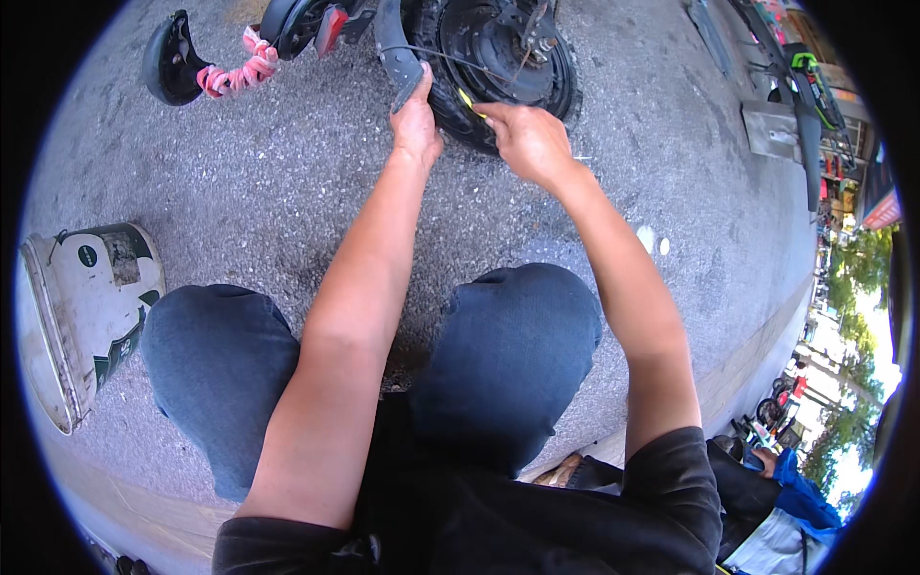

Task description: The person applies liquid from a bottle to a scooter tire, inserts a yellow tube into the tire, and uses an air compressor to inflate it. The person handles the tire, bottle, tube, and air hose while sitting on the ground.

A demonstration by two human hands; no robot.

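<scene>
Now the left hand [416,123] is closed around the grey curved plastic mudguard [395,50], just beside the black rubber wheel [508,57] lying on the asphalt ground [287,182]. Beside it, the right hand [527,139] pinches a small yellow tool [467,101] against the tyre's near edge.

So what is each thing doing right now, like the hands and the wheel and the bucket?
left hand: gripping the dark mudguard by its end
right hand: shut on a yellow-handled tool, pressed at the tyre
wheel: lying against the pavement, tyre on
white bucket: tipped on its side
pink coiled cord: lying bunched by a black curved part
</scene>
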